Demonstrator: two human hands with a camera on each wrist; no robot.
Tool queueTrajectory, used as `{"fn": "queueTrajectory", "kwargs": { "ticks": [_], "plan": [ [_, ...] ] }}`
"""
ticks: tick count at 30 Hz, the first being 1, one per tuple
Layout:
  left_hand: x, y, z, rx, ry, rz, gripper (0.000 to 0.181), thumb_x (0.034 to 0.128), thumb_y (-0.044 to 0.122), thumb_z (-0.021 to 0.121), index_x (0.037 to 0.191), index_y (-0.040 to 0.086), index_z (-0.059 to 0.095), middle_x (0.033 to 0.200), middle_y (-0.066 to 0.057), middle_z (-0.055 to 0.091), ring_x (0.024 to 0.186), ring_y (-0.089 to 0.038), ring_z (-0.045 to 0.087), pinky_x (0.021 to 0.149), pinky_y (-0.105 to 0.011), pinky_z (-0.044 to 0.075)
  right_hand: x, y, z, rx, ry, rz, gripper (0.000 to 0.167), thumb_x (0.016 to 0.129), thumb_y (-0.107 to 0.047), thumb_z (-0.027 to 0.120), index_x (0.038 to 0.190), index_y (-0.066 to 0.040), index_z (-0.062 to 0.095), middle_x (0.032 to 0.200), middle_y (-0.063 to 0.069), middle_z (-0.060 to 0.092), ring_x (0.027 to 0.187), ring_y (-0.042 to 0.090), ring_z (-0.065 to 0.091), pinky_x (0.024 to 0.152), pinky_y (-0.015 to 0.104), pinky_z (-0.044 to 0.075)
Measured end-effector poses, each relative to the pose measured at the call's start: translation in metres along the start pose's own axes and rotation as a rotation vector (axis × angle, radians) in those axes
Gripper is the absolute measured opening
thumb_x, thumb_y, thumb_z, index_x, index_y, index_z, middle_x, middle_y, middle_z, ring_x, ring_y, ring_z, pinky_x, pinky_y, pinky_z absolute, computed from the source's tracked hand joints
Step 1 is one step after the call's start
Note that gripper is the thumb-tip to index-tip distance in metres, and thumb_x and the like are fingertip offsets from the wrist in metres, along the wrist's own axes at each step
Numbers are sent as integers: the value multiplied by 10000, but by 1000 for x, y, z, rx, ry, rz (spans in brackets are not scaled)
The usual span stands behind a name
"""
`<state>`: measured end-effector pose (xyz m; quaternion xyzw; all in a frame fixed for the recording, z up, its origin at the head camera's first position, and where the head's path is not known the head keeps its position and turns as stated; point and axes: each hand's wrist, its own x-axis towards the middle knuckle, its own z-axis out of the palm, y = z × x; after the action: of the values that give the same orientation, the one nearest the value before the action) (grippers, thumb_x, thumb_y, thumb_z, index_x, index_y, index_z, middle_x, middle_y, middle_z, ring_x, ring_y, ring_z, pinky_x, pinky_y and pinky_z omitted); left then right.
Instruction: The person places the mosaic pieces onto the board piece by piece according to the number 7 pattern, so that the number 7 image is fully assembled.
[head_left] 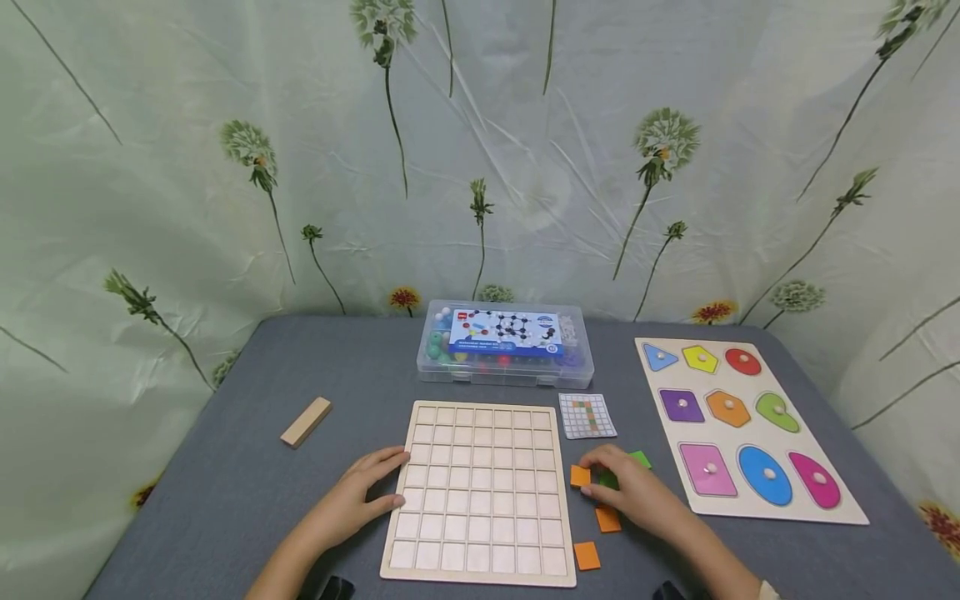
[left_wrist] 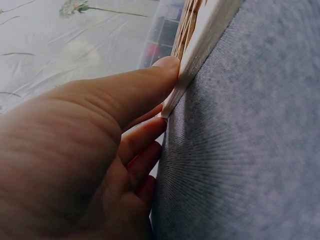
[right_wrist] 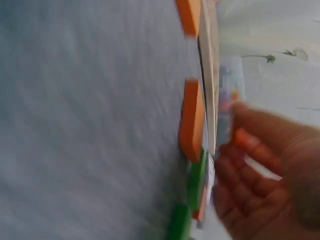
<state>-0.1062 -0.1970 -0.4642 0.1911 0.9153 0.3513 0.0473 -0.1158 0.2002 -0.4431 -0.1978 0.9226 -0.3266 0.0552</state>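
A wooden grid board [head_left: 480, 492] lies in front of the person in the head view. The left hand [head_left: 351, 500] touches its left edge with thumb and fingertips; in the left wrist view that hand [left_wrist: 100, 130] has its thumb against the board's side [left_wrist: 210, 40]. Right of the board, the right hand [head_left: 637, 492] pinches an orange square tile [head_left: 580, 476]. Green tiles [head_left: 640, 458] lie partly hidden under that hand. Two more orange tiles [head_left: 608, 520] [head_left: 587, 556] lie nearer the person. In the right wrist view the hand [right_wrist: 270, 170] is blurred, with orange [right_wrist: 245, 137] between its fingers.
A small pattern card [head_left: 587, 416] lies by the board's upper right corner. Behind the board stands a clear plastic case [head_left: 505, 344]. A shape puzzle board [head_left: 750, 429] is at the right, and a wooden block [head_left: 306, 422] at the left.
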Motion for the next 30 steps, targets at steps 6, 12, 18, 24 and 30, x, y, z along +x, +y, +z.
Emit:
{"fn": "queueTrajectory", "kwargs": {
  "ticks": [6, 12, 18, 24, 30],
  "plan": [
    [0, -1, 0, -27, -5, -10, 611, 780, 398, 650, 1300, 120, 490, 1337, -83, 415, 1225, -349, 337, 915, -562, 292, 16, -21, -12, 29, 63, -97, 250, 822, -215, 658, 1038, -99, 607, 973, -38, 580, 853, 157, 546, 720, 335, 470],
    [0, -2, -1, -41, 9, 11, 596, 780, 377, 664, 1290, 117, 500, 1330, -85, 424, 1220, -350, 342, 912, -568, 288, 42, -49, -15, 70, 161, -175, 277, 818, -191, 666, 1074, -105, 608, 1001, -47, 578, 880, 204, 540, 749, 371, 461],
    [0, -5, 0, -47, 20, 31, 589, 782, 368, 664, 1288, 117, 501, 1329, -84, 423, 1219, -346, 343, 912, -562, 292, 74, -68, 2, 167, 200, -245, 272, 812, -194, 673, 1065, -110, 617, 980, -39, 572, 871, 179, 537, 754, 381, 455],
    [0, -6, -1, -49, 24, 37, 589, 778, 366, 669, 1286, 117, 504, 1328, -78, 425, 1217, -345, 345, 909, -561, 295, 98, -74, 27, 206, 108, -259, 270, 834, -177, 651, 1082, -78, 611, 995, -4, 575, 891, 176, 540, 767, 333, 455],
    [0, -5, -1, -43, 19, 28, 589, 773, 361, 677, 1282, 117, 510, 1325, -74, 431, 1218, -339, 346, 917, -554, 290, 109, -71, 46, 200, -20, -221, 242, 833, -143, 650, 1055, -54, 612, 960, -3, 565, 860, 146, 527, 747, 274, 447]
  ]
}}
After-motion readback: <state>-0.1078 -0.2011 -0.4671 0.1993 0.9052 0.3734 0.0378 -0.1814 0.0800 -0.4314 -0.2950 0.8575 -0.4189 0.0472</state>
